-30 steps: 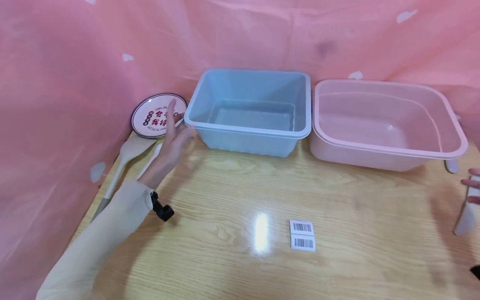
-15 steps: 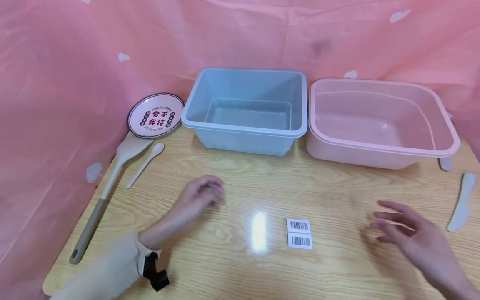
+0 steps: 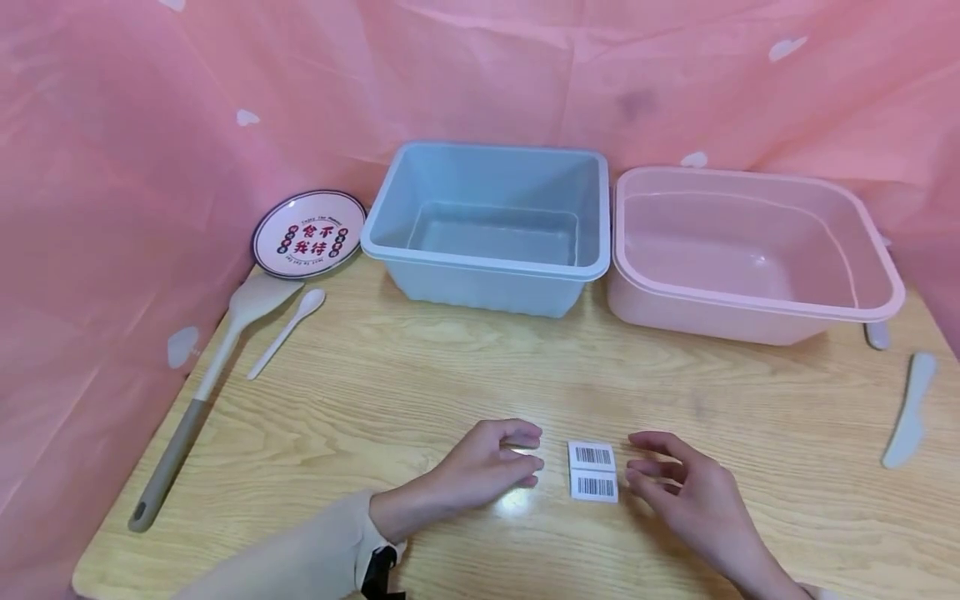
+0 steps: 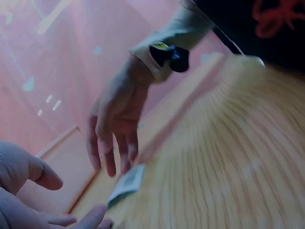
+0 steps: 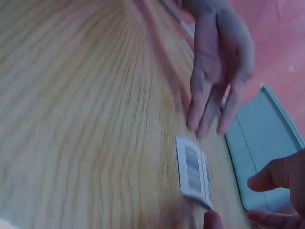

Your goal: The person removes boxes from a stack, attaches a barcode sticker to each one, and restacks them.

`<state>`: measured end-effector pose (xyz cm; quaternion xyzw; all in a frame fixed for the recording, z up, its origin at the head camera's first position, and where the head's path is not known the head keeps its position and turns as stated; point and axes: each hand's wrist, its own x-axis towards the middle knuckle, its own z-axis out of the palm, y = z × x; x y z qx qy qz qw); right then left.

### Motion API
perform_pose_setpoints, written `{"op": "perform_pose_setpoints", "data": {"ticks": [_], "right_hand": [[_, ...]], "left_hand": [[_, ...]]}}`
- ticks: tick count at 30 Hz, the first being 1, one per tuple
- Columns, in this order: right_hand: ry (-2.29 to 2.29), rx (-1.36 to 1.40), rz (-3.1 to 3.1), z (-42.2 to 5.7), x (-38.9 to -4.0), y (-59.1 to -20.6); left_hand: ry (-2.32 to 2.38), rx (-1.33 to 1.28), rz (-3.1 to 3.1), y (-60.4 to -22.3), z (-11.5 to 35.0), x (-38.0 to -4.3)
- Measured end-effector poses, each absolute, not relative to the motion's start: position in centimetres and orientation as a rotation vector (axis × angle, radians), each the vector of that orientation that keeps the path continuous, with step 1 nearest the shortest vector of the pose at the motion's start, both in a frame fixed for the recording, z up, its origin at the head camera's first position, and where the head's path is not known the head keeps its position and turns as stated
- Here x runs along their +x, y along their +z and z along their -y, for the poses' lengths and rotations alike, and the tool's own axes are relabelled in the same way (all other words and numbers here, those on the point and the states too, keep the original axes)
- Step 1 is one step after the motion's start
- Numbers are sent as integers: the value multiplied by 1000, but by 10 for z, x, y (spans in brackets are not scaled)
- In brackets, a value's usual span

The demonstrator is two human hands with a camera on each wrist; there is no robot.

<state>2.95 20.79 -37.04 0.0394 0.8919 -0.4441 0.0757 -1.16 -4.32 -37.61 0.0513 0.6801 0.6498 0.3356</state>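
Note:
A small white label sheet with two printed barcodes (image 3: 592, 472) lies on the wooden table in the head view. Just left of it is my left hand (image 3: 487, 467), its fingers loosely bent and pointing at the label. My right hand (image 3: 693, 492) hovers on the other side, fingers relaxed and spread a little, tips close to the label's right edge. Neither hand holds anything. Both wrist views show the label (image 5: 193, 171) between the two hands, with the opposite hand (image 4: 114, 119) hanging over the table, fingers downward.
Behind stand a blue basin (image 3: 487, 287) and a pink basin (image 3: 720, 321). At left lie a plate (image 3: 309, 233), a spatula (image 3: 217, 367) and a small spoon (image 3: 288, 329). A pale plastic knife (image 3: 910, 408) and a partly hidden handle (image 3: 876, 335) are at right.
My left hand has come from beside the plate and blue basin to the label's left side. My right hand has moved in from the far right, near the knife, to the label's right side.

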Motion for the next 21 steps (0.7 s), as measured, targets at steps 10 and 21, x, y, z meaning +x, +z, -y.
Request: {"op": "perform_pose_setpoints", "data": {"ticks": [10, 21], "right_hand": [[-1476, 139, -2541, -191, 26, -373], [-1581, 80, -2453, -173, 19, -384]], "left_hand": [[1834, 59, -1653, -379, 27, -9], [1962, -8, -1607, -392, 22, -8]]}}
